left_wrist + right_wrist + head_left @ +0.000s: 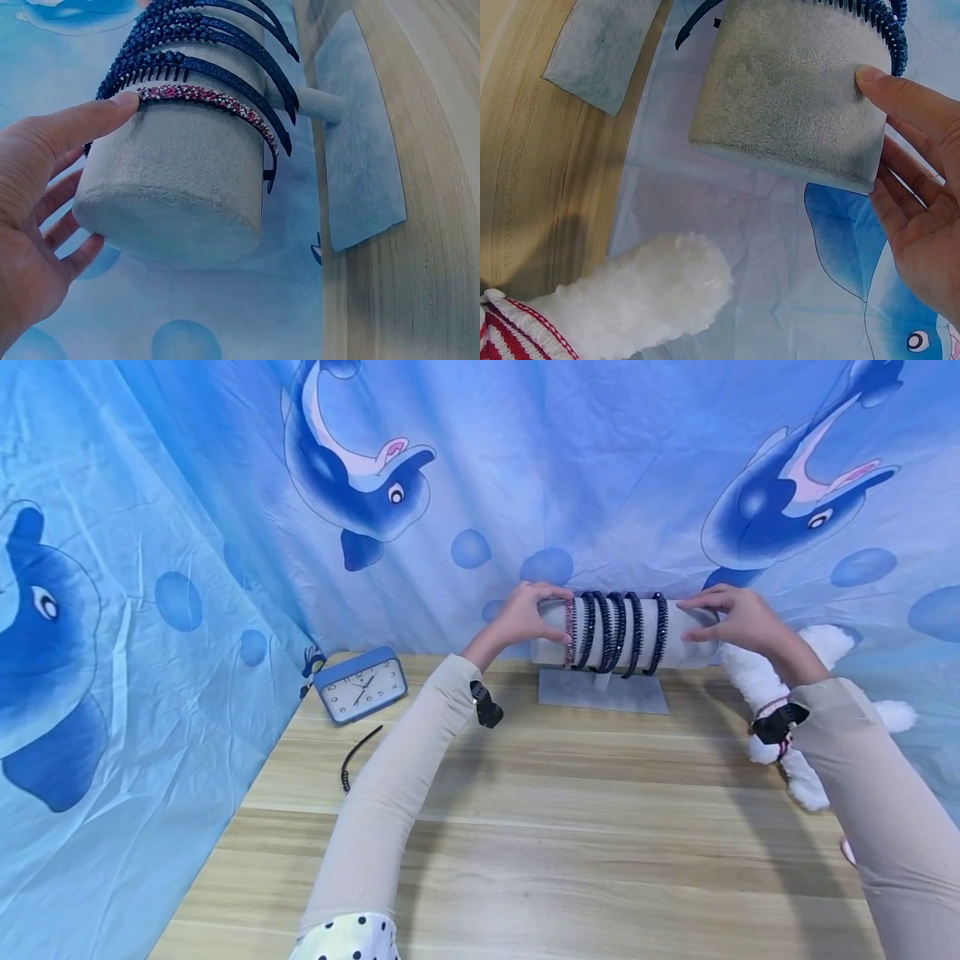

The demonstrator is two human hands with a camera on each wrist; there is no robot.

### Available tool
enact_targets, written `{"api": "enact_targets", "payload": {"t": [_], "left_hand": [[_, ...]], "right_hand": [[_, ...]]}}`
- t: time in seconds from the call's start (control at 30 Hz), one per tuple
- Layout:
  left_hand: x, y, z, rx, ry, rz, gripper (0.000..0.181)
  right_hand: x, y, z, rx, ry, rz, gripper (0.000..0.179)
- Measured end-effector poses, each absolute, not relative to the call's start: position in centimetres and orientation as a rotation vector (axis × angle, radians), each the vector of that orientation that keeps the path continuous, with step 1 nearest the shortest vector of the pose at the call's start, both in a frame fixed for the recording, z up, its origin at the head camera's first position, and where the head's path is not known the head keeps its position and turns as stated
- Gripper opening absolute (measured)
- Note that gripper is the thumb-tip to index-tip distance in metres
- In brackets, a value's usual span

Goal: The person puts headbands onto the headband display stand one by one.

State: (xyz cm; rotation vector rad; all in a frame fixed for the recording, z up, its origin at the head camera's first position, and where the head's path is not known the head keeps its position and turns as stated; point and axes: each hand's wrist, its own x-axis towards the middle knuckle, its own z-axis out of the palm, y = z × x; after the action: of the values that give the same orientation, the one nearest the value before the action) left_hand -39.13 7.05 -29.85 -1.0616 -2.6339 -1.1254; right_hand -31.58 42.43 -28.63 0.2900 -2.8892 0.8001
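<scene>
A grey plush cylindrical headband stand (678, 647) stands at the back of the table on a flat base (603, 692). Several dark blue beaded headbands (617, 631) ring its roll, with one pink glittery headband (202, 95) nearest its left end. My left hand (527, 612) grips that left end, thumb tip (126, 99) right at the pink headband and the other fingers behind the roll. At the opposite end my right hand (738, 618) holds the bare plush, its thumb (870, 75) on the near side and fingers partly hidden behind.
A blue alarm clock (362, 685) stands at the back left. In front of it a thin black headband (358, 756) lies on the wooden table (525, 852). A white plush toy (750, 681) lies by my right forearm. A blue dolphin-print curtain (600, 468) hangs behind.
</scene>
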Motion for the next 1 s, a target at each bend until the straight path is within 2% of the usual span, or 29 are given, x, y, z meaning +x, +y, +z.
{"api": "enact_targets", "payload": {"t": [1.0], "left_hand": [[-38.1, 7.9, -30.1, -1.033, -2.677, -1.025, 0.076]], "right_hand": [[-30.6, 42.2, -28.9, 0.278, -2.866, 0.824, 0.062]]}}
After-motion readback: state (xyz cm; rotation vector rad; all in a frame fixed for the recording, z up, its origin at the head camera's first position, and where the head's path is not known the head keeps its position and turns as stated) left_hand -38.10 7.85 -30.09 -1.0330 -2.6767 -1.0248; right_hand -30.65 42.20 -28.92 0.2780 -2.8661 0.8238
